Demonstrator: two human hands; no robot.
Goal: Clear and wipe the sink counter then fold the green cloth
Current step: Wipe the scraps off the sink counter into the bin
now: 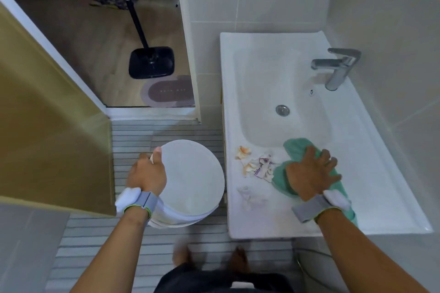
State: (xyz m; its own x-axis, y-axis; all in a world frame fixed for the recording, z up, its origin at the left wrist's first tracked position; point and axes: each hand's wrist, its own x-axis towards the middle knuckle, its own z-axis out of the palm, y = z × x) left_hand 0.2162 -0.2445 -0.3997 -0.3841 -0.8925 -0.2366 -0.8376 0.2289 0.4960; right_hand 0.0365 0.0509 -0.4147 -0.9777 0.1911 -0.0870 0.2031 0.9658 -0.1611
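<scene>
1. Green cloth (295, 152) lies bunched on the near end of the white sink tabletop (381, 173), its long axis running from the near right corner up toward the basin (273, 93); its far end laps the basin's near rim.
2. Pressing flat on the cloth's middle is the right hand (309, 173), fingers spread apart and palm down, not closed around the fabric.
3. Just to the left of that hand, touching or nearly touching the cloth's left edge, sits a small heap of scraps (256, 164): crumpled paper, some orange-tinted, some with purple print. A paler crumpled piece (248, 195) lies nearer the front edge.
4. Off the tabletop's left side, the left hand (147, 173) is closed on the rim of a white bin (190, 178), thumb over the top edge of its round lid, holding it close beside the tabletop edge.
5. The coming move likely turns on this line-up: scraps lie between cloth and bin, so a leftward sweep by the right hand would push them toward the edge. The lid looks shut, so it would probably need opening first.
6. Farther back, the drain (282, 110) and tap (338, 66) stand clear of any litter.
</scene>
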